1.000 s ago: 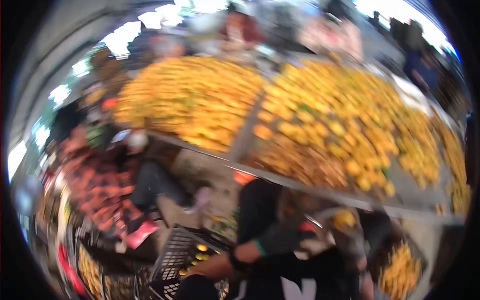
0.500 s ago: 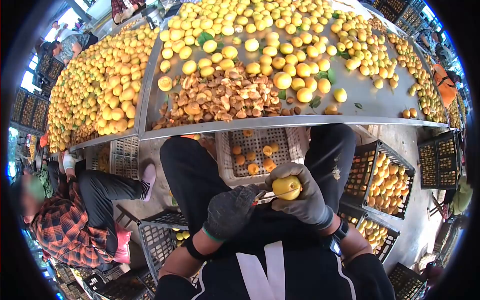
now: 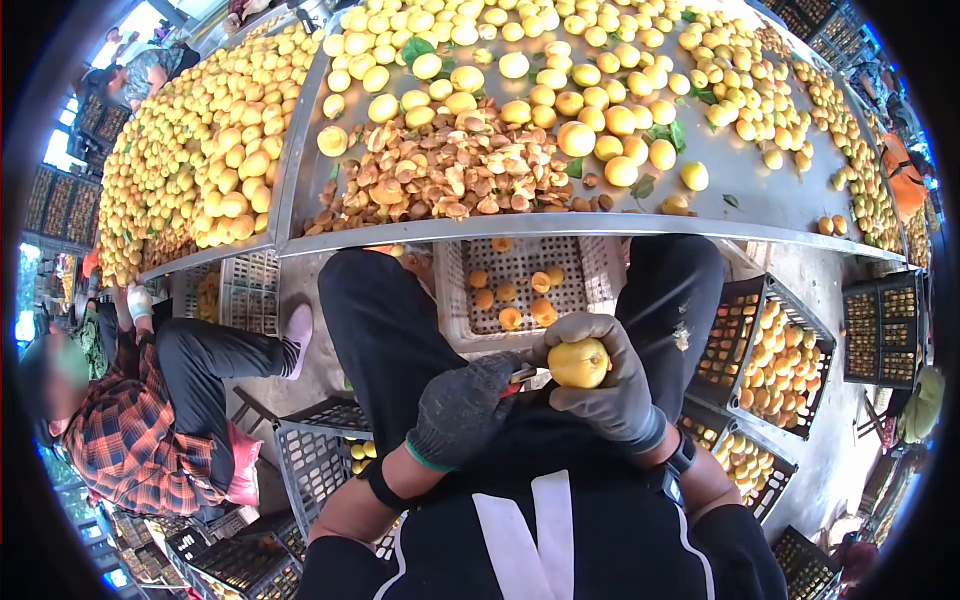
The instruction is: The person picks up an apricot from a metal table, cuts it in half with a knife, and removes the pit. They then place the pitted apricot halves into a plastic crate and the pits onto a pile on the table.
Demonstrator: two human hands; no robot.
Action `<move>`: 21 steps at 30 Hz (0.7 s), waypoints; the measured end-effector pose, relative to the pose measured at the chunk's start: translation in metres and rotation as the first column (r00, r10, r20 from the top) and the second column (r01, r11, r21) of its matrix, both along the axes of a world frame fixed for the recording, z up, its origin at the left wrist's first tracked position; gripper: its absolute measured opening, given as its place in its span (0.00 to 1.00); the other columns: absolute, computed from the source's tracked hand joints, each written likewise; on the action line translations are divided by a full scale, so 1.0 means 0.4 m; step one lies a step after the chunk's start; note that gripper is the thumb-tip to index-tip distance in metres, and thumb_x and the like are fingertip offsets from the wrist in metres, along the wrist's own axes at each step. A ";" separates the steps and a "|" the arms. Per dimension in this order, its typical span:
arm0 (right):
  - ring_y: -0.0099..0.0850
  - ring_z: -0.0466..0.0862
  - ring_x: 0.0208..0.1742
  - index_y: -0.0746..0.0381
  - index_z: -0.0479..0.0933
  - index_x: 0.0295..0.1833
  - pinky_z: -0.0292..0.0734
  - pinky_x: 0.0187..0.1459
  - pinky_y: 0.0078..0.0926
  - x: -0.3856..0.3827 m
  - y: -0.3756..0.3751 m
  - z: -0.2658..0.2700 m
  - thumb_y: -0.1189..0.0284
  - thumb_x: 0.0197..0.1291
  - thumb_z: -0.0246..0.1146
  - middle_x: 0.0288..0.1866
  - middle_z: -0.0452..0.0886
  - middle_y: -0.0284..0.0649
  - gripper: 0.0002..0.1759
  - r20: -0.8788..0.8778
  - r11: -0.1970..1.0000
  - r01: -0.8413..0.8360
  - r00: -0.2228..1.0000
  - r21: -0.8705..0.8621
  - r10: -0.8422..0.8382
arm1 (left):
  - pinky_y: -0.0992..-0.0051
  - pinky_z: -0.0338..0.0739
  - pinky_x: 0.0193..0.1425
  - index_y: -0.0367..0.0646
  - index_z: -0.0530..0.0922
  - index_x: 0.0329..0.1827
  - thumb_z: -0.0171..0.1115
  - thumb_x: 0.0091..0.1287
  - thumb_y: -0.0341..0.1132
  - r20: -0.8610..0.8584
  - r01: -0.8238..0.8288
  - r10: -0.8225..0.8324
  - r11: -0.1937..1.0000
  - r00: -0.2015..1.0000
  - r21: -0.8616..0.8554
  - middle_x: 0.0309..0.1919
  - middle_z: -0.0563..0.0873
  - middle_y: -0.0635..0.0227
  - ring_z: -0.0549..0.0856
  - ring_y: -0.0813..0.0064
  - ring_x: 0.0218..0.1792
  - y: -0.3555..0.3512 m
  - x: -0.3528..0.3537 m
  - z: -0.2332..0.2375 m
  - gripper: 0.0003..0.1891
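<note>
My left hand (image 3: 464,408), in a dark knitted glove, is closed around a small knife (image 3: 522,375) with a reddish handle. The knife points at a yellow fruit (image 3: 578,364); whether its blade touches the skin is unclear. My right hand (image 3: 612,385), in a grey glove, grips that fruit with fingers above and below it. Both hands are over my lap. Beyond them, between my knees, a light plastic crate (image 3: 455,325) holds several orange fruit pieces (image 3: 510,318).
A metal table (image 3: 400,238) in front carries many yellow fruits (image 3: 620,120) and a pile of brown pieces (image 3: 455,170). Crates of fruit (image 3: 780,360) stand at right, a black crate (image 3: 312,470) at left. A person in a plaid shirt (image 3: 140,430) sits at left.
The fruit has turned in my right hand, and its dimpled end now faces right. Less of the knife blade shows. The camera view has shifted slightly.
</note>
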State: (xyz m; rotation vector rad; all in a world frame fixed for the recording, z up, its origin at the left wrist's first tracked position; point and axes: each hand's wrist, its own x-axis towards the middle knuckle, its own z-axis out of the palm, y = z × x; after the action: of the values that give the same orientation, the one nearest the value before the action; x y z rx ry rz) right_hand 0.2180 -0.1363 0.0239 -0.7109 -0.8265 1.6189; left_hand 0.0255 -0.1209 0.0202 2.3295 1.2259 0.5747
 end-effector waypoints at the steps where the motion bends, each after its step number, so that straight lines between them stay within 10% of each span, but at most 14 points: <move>1: 0.29 0.77 0.50 0.57 0.67 0.55 0.73 0.54 0.28 0.000 0.000 -0.002 0.86 0.46 0.71 0.50 0.75 0.38 0.31 0.026 1.000 0.006 1.000 0.019 -0.007 | 0.62 0.77 0.35 0.42 0.79 0.45 0.66 0.54 0.34 0.037 -0.002 0.001 0.999 0.999 0.039 0.34 0.84 0.57 0.83 0.55 0.32 0.000 0.001 -0.001 0.15; 14: 0.27 0.76 0.51 0.58 0.66 0.54 0.72 0.54 0.26 -0.015 -0.001 -0.014 0.85 0.47 0.70 0.50 0.76 0.38 0.29 0.136 0.995 0.016 0.990 0.098 -0.029 | 0.64 0.78 0.34 0.39 0.77 0.50 0.63 0.58 0.35 0.005 0.035 -0.035 0.999 0.999 0.041 0.32 0.84 0.58 0.85 0.60 0.32 -0.015 0.001 -0.037 0.17; 21: 0.39 0.79 0.55 0.61 0.66 0.57 0.78 0.54 0.35 -0.014 0.045 -0.046 0.73 0.55 0.65 0.51 0.77 0.44 0.25 -0.195 0.992 0.044 0.978 -0.117 -0.067 | 0.57 0.77 0.39 0.34 0.65 0.60 0.62 0.62 0.41 0.036 0.040 -0.026 0.868 0.999 -0.494 0.35 0.82 0.43 0.83 0.47 0.38 0.019 0.036 0.009 0.28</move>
State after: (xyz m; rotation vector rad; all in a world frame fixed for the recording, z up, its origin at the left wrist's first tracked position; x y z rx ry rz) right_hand 0.2126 -0.1181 0.0055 -0.6325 -0.5701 1.6650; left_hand 0.0398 -0.1133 0.0239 1.8943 1.1535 0.2374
